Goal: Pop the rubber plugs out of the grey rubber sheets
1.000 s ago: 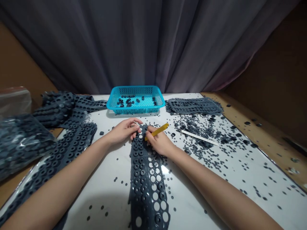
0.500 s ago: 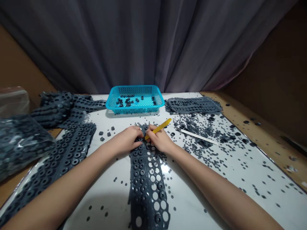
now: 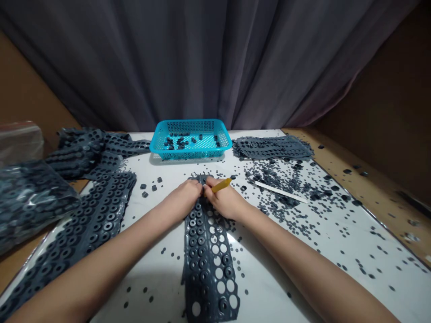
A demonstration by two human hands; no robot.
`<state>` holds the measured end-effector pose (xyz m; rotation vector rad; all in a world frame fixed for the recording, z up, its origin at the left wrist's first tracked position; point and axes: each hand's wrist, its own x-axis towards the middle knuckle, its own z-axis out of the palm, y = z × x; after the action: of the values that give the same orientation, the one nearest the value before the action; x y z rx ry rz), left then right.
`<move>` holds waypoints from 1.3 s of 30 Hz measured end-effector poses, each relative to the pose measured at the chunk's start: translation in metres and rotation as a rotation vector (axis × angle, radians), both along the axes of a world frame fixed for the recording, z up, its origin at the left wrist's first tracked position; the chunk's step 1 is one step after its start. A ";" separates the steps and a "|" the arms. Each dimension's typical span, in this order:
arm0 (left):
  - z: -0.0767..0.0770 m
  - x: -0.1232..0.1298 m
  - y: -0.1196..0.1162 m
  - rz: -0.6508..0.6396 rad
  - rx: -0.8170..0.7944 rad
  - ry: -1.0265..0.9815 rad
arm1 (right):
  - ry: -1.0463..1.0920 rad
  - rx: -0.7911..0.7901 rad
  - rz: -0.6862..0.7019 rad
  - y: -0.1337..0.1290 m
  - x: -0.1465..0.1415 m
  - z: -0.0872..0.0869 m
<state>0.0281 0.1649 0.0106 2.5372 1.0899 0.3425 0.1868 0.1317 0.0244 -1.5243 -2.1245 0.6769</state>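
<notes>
A long dark rubber sheet point(image 3: 210, 262) lies lengthwise before me, with rows of ring-shaped parts on its left side and many round holes on its right. At its far end my left hand point(image 3: 191, 192) presses its curled fingers together on the sheet; the fingertips are partly hidden. Close beside it, my right hand point(image 3: 224, 197) grips a yellow stick-like tool point(image 3: 222, 184), whose tip is hidden at the sheet.
A blue basket point(image 3: 191, 154) with small black parts stands behind. Flattened sheets point(image 3: 272, 148) lie back right, a ring-filled sheet point(image 3: 104, 206) left, beside a clear bag of parts point(image 3: 30, 202). A white stick point(image 3: 281, 192) rests among scattered black discs.
My right hand has turned the yellow tool lower, and its end has moved left and down. My left hand has closed in nearer the right, its fingers more tucked.
</notes>
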 end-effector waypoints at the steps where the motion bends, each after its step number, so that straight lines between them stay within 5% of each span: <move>1: 0.001 -0.002 0.002 -0.011 -0.041 -0.011 | 0.010 -0.014 -0.002 0.000 0.000 0.000; 15: 0.014 -0.018 0.019 0.178 -0.418 -0.336 | 0.101 -0.065 -0.016 0.001 0.003 0.001; 21: 0.013 -0.019 0.020 0.229 -0.910 -0.800 | 0.192 -0.069 -0.034 0.003 0.003 -0.002; 28: 0.019 -0.018 0.026 0.207 -1.327 -1.050 | 0.376 0.005 -0.120 0.007 0.008 -0.019; 39: 0.026 -0.018 0.027 0.253 -1.516 -1.121 | 0.461 -0.023 -0.169 0.006 0.009 -0.029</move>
<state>0.0098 0.1923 0.0369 0.6420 0.6592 0.5668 0.1961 0.1380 -0.0046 -1.3778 -1.6330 0.8929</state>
